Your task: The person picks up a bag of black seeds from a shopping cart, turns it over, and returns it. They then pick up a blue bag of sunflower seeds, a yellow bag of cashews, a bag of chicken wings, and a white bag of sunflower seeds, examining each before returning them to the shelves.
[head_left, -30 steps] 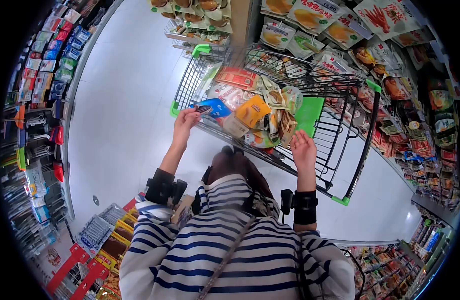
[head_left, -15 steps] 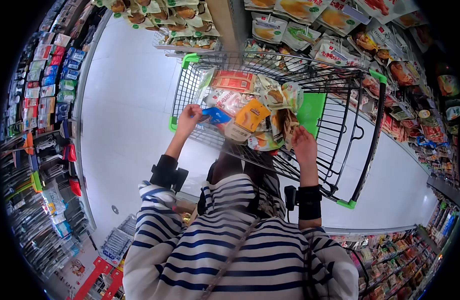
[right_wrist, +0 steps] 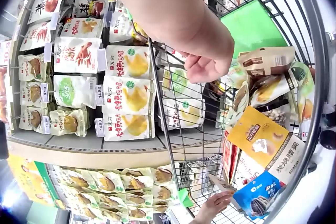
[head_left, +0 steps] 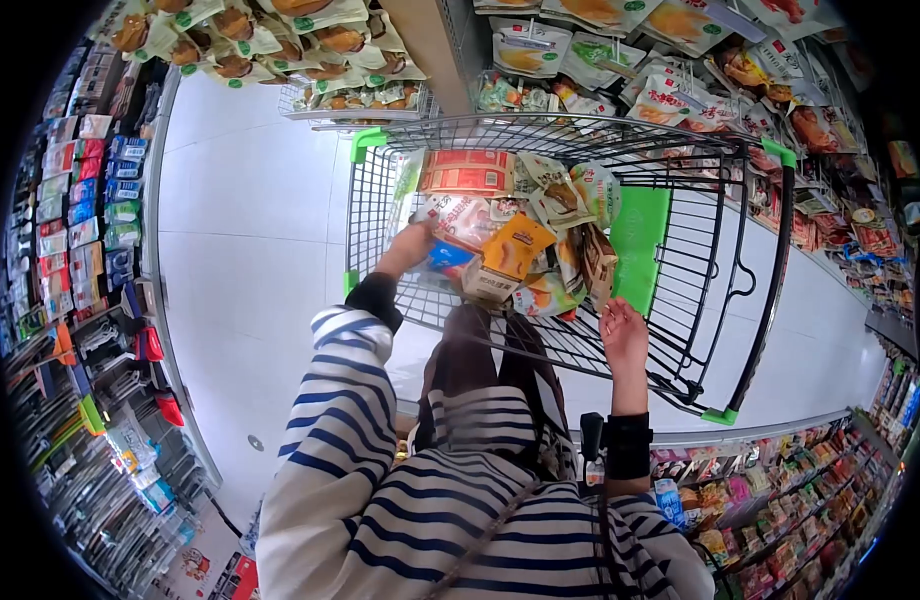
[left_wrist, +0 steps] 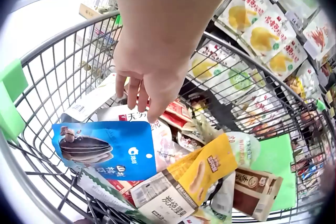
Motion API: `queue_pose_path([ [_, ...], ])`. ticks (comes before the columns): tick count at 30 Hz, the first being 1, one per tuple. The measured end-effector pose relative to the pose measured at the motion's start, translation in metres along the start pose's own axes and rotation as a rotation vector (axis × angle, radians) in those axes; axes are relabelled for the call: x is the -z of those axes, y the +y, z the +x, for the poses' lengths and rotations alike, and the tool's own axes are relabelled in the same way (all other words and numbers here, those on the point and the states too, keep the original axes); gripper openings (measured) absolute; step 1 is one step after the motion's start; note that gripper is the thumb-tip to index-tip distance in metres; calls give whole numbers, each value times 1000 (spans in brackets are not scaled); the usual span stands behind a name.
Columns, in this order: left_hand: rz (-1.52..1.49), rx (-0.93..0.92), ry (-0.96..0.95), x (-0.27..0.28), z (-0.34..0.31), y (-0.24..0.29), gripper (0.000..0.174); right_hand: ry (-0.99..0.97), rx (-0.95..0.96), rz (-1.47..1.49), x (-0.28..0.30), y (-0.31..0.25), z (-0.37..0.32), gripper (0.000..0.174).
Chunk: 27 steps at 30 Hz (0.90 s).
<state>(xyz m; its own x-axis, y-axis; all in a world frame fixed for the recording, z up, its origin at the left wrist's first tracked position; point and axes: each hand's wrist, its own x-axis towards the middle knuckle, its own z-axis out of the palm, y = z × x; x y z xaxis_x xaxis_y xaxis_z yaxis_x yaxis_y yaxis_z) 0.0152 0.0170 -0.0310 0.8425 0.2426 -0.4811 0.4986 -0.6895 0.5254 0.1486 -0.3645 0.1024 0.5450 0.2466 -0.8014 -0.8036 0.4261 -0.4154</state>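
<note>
A blue pack with a seed picture (head_left: 448,258) lies on top of the pile in the shopping cart (left_wrist: 44,50), beside an orange-and-beige pack (left_wrist: 202,171). My left hand (head_left: 408,249) is inside the cart at its left end. In the left wrist view the fingers of this left hand (left_wrist: 147,85) hang relaxed over a white pack (left_wrist: 118,113), behind the blue one; whether the fingertips touch it, I cannot tell. My right hand (head_left: 623,335) hovers near the green panel (head_left: 640,245), its fingers loosely curled around nothing in the right wrist view.
Shelves of hanging food packs (head_left: 670,95) stand beyond the cart and to the right. Bagged goods (head_left: 260,45) hang at the top left. Another rack (head_left: 85,210) lines the far left across the pale floor (head_left: 245,210). More shelves (head_left: 770,500) are at the lower right.
My left hand has moved from the blue pack's left edge further into the cart, over the packs. My right hand has shifted slightly down and right. The cart and surroundings have shifted in the head view.
</note>
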Motion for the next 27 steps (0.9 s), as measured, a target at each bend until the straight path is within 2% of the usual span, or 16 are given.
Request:
queue_pose_path([
  [1,33,74,-69,-4,6,-2,29,-17,-8,16,0,2,-1,20],
  [4,117,113,-164,-22,17,-18,20,59,-17,-25,-6,7,-4,18],
  [5,70,101,-73,-31,18,-25,14,69,-16,-22,-8,8,-5,18],
  [8,206,113,-86,-24,18,-12,14,81,-21,-18,-11,13,-6,19],
  [14,227,-24,-109,-36,23,-38,21,2,-14,3,-14,18,-6,20],
  [20,171,-170,-94,21,-3,-5,24,-75,18,-32,-33,17,-7,21],
  [21,160,-135,-58,23,-4,-5,26,-96,23,-22,-37,16,-9,22],
  [24,-42,-216,73,72,-24,46,22,-146,44,-16,-47,11,-14,22],
  [25,-80,-209,70,88,-30,61,18,-153,53,-24,-50,8,-16,22],
  [26,-157,-282,177,100,-36,75,12,-161,62,-34,-54,5,-18,22],
  [27,-185,-275,184,115,-43,89,11,-200,64,-78,-60,1,-22,24],
])
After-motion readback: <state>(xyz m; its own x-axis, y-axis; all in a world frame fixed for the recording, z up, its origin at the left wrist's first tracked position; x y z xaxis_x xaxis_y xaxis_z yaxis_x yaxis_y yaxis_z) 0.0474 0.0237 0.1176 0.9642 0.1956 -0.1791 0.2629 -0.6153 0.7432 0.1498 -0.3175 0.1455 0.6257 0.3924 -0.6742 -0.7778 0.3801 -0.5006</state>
